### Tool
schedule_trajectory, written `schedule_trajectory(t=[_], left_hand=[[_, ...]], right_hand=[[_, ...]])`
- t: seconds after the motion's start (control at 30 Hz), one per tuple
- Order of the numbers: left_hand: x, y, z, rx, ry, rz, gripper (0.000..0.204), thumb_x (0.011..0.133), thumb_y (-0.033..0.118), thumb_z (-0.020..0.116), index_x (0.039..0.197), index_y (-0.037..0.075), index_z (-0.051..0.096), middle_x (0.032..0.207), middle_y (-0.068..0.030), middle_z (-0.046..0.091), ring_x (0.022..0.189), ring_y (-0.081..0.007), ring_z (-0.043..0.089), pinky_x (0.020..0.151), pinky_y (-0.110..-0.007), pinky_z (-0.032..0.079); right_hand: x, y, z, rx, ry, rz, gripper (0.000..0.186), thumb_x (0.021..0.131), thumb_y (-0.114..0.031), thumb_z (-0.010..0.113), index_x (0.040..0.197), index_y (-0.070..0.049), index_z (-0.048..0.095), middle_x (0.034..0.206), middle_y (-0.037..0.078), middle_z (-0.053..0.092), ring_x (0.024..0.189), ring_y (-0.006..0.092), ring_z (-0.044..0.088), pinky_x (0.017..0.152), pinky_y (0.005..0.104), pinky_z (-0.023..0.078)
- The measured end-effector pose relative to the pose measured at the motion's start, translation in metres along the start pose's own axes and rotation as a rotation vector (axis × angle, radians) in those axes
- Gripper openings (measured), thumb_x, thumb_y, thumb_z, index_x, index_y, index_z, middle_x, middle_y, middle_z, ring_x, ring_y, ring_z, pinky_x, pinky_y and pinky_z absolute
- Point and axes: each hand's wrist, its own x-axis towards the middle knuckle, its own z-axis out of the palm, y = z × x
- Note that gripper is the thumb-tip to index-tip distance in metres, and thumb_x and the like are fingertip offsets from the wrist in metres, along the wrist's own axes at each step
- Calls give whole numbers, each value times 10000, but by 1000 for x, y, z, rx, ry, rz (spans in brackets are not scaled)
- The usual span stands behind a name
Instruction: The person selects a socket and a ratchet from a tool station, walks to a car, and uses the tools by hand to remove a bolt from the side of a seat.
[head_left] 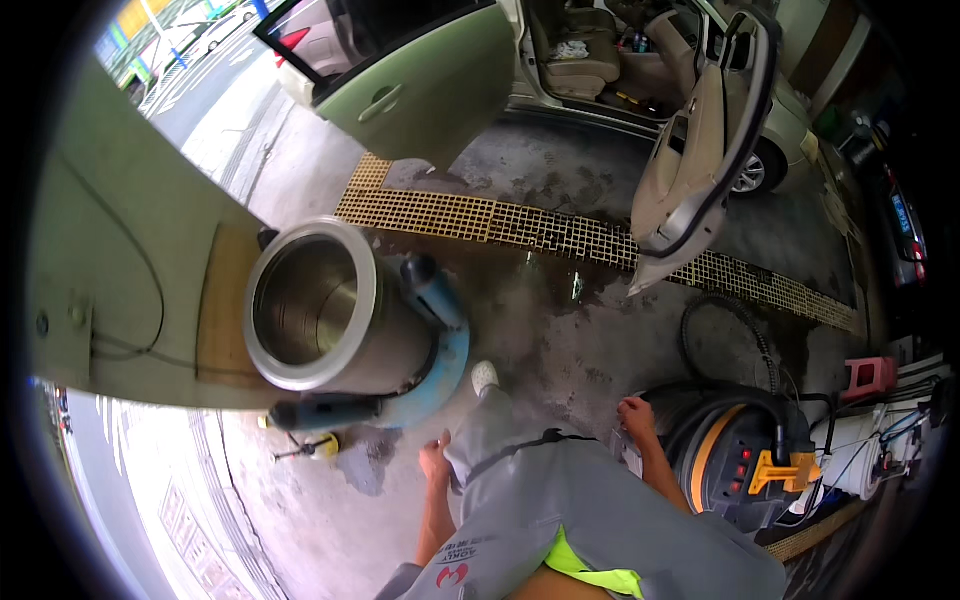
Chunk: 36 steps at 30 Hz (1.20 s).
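Note:
My left hand (434, 460) hangs beside my grey trouser leg with its fingers curled in, and nothing shows in it. Nearest to it is a large metal drum (400, 340) with a wide round open top, seated in a blue curved base (430, 385). On my other side, my right hand (636, 418) is held bent with closed fingers, next to a black and yellow vacuum cleaner (735, 455). A pale flat patch lies just below its fingers; I cannot tell whether the hand holds it.
A light-coloured car (600, 110) stands ahead with its front door (690, 150) and rear door (430, 90) open. A yellowish floor grating (490, 218) crosses the wet concrete. A black hose (725, 300) curls beyond the vacuum. A yellow spray bottle (325, 447) and a red stool (868, 377) stand nearby.

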Motion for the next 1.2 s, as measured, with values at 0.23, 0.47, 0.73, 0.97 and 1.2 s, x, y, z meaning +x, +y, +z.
schedule_trajectory(t=[0.23, 0.47, 0.73, 0.97, 1.2], left_hand=[[180, 312, -13, 174, -63, 498, 430, 912, 419, 621, 888, -6, 685, 667, -122, 672, 649, -215, 689, 642, -336, 514], [252, 567, 65, 4, -365, 510, 416, 919, 380, 648, 966, -33, 684, 788, -133, 710, 704, -186, 681, 675, -309, 509], [281, 736, 182, -480, -796, 96, 428, 996, 425, 513, 927, 20, 635, 620, -27, 567, 464, -73, 459, 407, -236, 355], [369, 882, 274, -344, -1018, 56, 419, 1017, 442, 470, 962, 39, 568, 623, -13, 524, 458, -74, 443, 391, -235, 344], [459, 1026, 386, 105, -1278, 270, 408, 1013, 389, 475, 1106, 19, 619, 730, -56, 601, 553, -141, 541, 481, -287, 413]], right_hand=[[67, -171, 52, -133, 209, -174, 257, 898, -167, 653, 1096, -4, 663, 855, 51, 681, 693, 115, 613, 603, 266, 497], [202, -365, 107, 52, 238, -333, 305, 884, -168, 685, 1138, -1, 661, 896, 88, 704, 796, 112, 642, 730, 264, 520], [348, -597, 142, -161, -248, -558, 383, 871, -175, 703, 1206, -15, 612, 1049, 128, 667, 866, 207, 668, 770, 318, 532], [498, -668, 138, -347, -86, -547, 360, 847, -139, 690, 1184, -51, 602, 1053, 148, 640, 904, 325, 653, 762, 397, 530], [649, -731, 114, -322, 174, -290, 290, 854, -145, 672, 1109, -24, 605, 949, 209, 662, 851, 394, 647, 716, 455, 511]])
